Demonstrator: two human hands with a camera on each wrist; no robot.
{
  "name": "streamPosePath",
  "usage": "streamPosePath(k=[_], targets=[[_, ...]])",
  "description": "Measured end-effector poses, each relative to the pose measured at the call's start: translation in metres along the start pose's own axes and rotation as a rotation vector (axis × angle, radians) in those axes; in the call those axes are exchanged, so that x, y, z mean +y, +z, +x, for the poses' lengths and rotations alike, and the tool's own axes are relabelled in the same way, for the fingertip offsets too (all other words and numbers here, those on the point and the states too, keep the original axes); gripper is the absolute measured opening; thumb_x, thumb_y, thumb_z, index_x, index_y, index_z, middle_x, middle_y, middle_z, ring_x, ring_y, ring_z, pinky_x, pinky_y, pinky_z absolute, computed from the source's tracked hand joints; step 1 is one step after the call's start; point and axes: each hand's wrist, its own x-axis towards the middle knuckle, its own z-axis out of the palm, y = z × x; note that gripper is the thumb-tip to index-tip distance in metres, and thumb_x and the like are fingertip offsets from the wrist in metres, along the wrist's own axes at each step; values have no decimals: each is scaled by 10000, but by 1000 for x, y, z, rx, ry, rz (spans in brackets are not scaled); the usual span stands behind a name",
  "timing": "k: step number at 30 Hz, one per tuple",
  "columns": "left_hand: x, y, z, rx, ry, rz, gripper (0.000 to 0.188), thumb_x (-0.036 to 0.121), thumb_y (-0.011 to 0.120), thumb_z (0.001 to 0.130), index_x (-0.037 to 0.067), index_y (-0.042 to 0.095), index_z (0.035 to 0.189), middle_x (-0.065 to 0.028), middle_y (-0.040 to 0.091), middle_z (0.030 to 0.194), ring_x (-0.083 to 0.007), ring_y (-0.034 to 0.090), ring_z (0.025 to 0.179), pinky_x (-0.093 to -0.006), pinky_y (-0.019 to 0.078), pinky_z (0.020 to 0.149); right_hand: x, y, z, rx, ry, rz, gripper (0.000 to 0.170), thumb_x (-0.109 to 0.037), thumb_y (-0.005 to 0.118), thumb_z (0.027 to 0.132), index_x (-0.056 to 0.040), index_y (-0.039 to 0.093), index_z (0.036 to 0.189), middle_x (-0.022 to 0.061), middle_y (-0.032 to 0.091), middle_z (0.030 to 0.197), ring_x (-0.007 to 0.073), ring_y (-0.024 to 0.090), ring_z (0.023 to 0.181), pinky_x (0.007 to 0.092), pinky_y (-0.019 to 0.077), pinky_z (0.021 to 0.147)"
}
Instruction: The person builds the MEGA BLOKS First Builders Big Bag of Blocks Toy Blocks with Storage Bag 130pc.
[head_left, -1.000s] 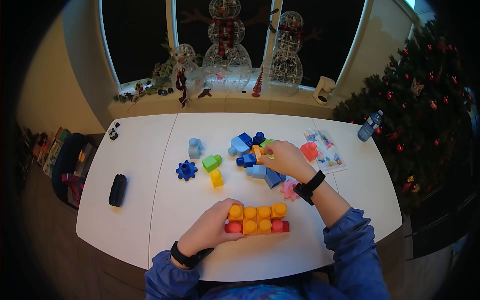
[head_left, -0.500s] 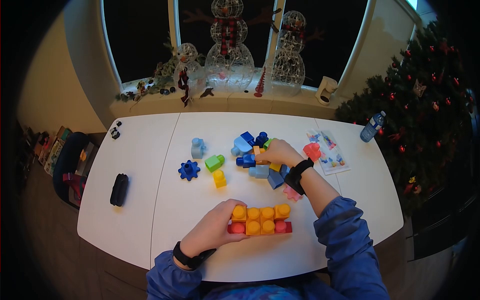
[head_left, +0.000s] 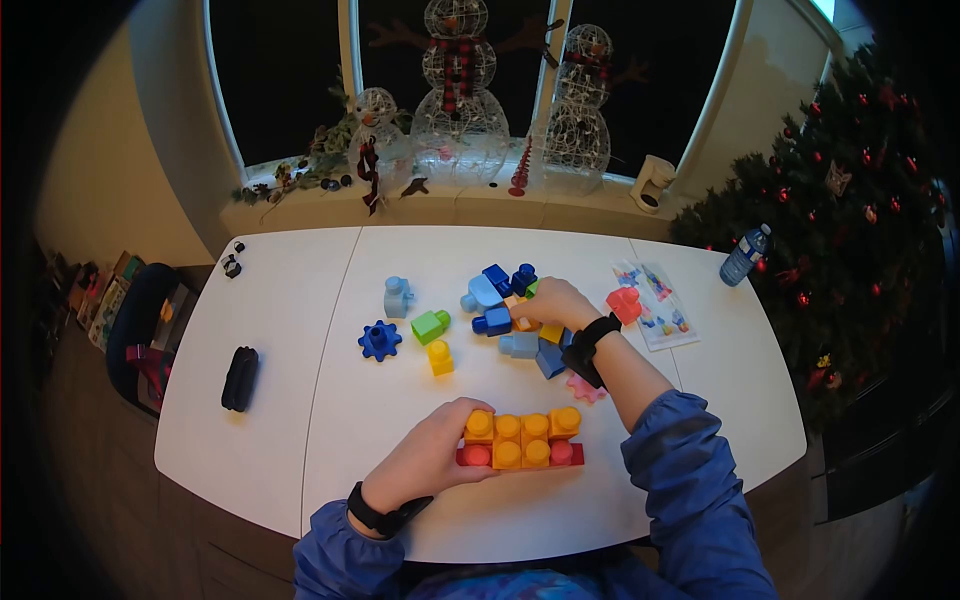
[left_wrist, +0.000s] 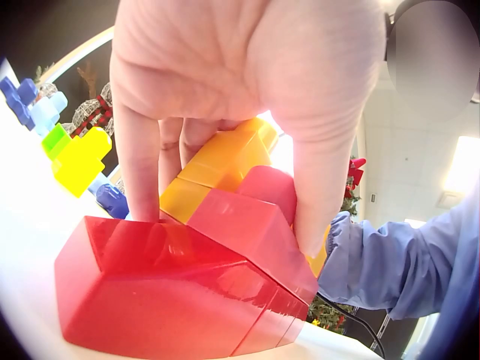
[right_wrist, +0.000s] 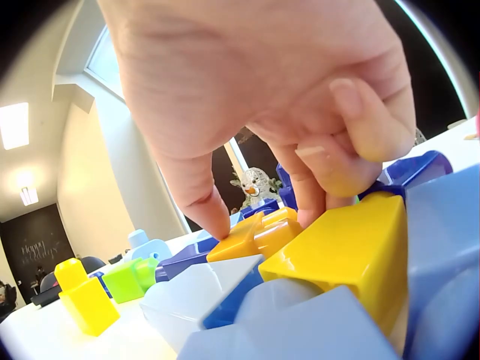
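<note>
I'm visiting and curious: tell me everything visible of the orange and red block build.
The block build looks like glossy plastic: orange and red blocks joined in one long piece. Eight round studs show in two rows: six orange, two red at the nearer row's ends. It sits studs up on the white table, near the person; the left hand grips its left end.

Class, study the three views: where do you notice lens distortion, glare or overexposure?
Head view: black rounded corners, and the white table's near edge looks curved, probably wide-lens distortion; left wrist view: the tabletop washes out to white, with shiny reflections on the red block nearest the lens; right wrist view: the ceiling light is blown out.
</note>
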Motion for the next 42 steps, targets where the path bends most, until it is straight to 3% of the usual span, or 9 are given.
streamPosePath(k=[6,9,12,15,18,27,33,40,42], targets=[[-2,0,0,0,0,-18,724,204,948,744,56,538,1322,-154,641,1271,-346,647,1163,-388,533,1005,-3,1,-14,22,-33,-92,535,-450,863,653,-59,785,1009,146,781,1019,312,749,969,376,585,835],[0,0,0,5,2,-6,717,200,946,746,55,540,1320,-154,641,1264,-345,648,1159,-388,536,998,18,6,-14,228,-254,-1,464,-401,870,705,-41,747,970,155,760,940,308,713,755,369,567,702],[1,0,0,10,1,-16,714,197,943,749,55,541,1322,-154,642,1257,-348,649,1153,-391,535,995,12,-13,-60,268,-418,258,396,-299,856,805,-42,733,1081,143,755,1006,244,688,750,331,551,698],[-1,1,0,16,17,-6,712,196,941,752,49,541,1322,-159,641,1252,-349,656,1142,-391,546,986,1,-29,-131,229,-595,355,352,-254,830,860,-48,725,1126,133,758,1021,322,724,922,372,571,813],[1,1,1,21,-18,-64,692,179,923,753,41,545,1316,-181,635,1228,-375,635,1133,-409,530,985,3,-22,-177,190,-743,247,355,-239,822,881,-73,719,1177,119,751,1027,315,721,908,364,571,797],[-2,3,3,39,-35,-95,684,181,917,748,29,560,1312,-195,637,1210,-394,624,1129,-417,528,975,13,12,-203,299,-918,-6,365,-152,787,899,-85,730,1254,76,764,1061,271,731,893,347,595,770],[-3,3,4,26,-28,-35,696,184,930,763,22,549,1322,-188,640,1232,-355,663,1126,-402,582,955,10,28,-207,370,-871,-96,361,-159,749,931,-81,715,1282,71,757,1113,263,723,917,353,582,769],[-7,2,4,-19,-45,-19,770,191,944,762,22,521,1383,-208,622,1314,-350,667,1175,-401,595,970,21,31,-202,327,-899,71,446,-162,754,939,-64,659,1363,112,724,1251,306,693,1068,398,549,916],[-3,1,2,49,55,58,861,199,950,755,34,483,1459,-216,606,1364,-358,659,1197,-405,584,981,25,28,-206,300,-849,201,486,-167,763,929,-49,635,1383,133,701,1308,323,670,1151,409,550,946]])
